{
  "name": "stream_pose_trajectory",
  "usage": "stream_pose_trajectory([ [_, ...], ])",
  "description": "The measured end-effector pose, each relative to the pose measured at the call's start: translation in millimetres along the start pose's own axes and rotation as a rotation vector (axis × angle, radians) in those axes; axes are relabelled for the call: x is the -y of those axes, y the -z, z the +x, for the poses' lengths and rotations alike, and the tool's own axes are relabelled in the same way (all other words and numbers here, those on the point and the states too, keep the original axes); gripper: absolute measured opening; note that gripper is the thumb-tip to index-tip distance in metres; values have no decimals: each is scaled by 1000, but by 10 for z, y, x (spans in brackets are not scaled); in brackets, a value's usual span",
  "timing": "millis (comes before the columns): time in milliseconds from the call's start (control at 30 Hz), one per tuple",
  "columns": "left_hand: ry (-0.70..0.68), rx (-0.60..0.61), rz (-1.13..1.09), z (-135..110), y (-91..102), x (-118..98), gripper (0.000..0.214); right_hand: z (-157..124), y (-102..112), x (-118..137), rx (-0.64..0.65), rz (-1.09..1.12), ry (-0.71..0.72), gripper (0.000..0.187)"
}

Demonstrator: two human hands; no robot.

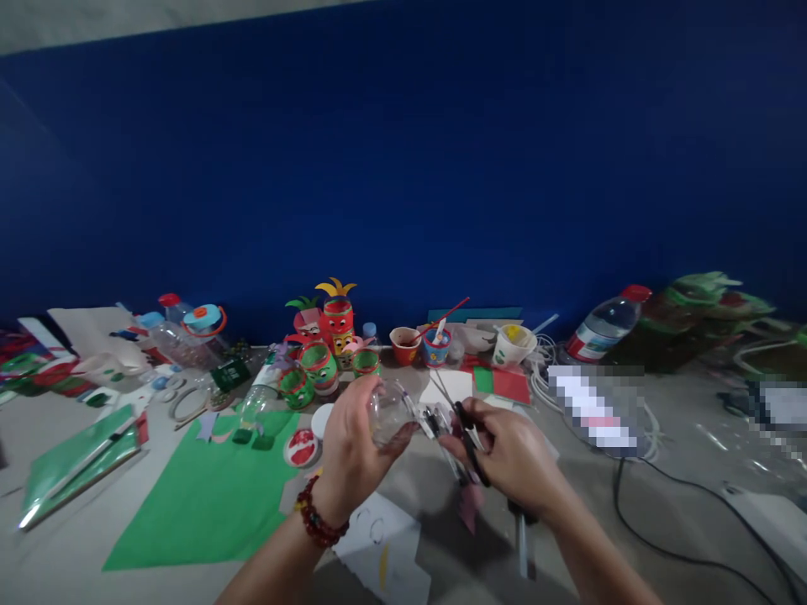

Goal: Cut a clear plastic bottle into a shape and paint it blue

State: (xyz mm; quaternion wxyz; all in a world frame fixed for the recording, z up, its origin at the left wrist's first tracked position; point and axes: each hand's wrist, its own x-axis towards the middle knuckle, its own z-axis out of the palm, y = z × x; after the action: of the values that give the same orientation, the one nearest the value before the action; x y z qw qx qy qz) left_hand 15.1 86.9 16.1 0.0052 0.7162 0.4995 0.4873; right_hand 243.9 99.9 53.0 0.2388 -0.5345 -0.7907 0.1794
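Observation:
My left hand (356,441), with a beaded bracelet (320,517) at the wrist, is wrapped round a clear plastic bottle piece (387,412), its rounded side facing me. In my right hand (510,449) is a pair of scissors (467,433) with black handles; the blades point up and left, close to the right side of the clear plastic. Whether the blades touch it I cannot tell. Several pens (441,424) lie behind and between the hands. Below them is a white sheet (384,546) with drawn marks, and a pink paper scrap (470,504) lies beside it.
Green paper (214,496) covers the table at left. Decorated containers (319,365), a red paint cup (405,343) and a white cup (512,346) stand along the blue partition (403,168). At right are a water bottle (609,323) and a black cable (681,479).

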Motion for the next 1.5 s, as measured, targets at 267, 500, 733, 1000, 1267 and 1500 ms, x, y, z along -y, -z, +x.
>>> stream_pose_trajectory([
  [267,-212,-29,120,101,113,-146,79,-27,-86,104,18,-247,11,34],
  [500,-224,-15,125,85,109,-190,72,-28,-75,82,-41,-280,22,36],
  [733,-223,-30,123,67,103,-244,71,-47,-58,46,-21,-265,51,36],
  [1000,-275,-72,128,54,88,-258,72,-46,-23,37,18,-307,101,29],
  [1267,-286,-110,139,66,87,-262,74,-50,-98,19,-33,-298,69,38],
  [1500,-258,-104,120,69,81,-227,75,-41,-153,-16,-115,-327,89,41],
])
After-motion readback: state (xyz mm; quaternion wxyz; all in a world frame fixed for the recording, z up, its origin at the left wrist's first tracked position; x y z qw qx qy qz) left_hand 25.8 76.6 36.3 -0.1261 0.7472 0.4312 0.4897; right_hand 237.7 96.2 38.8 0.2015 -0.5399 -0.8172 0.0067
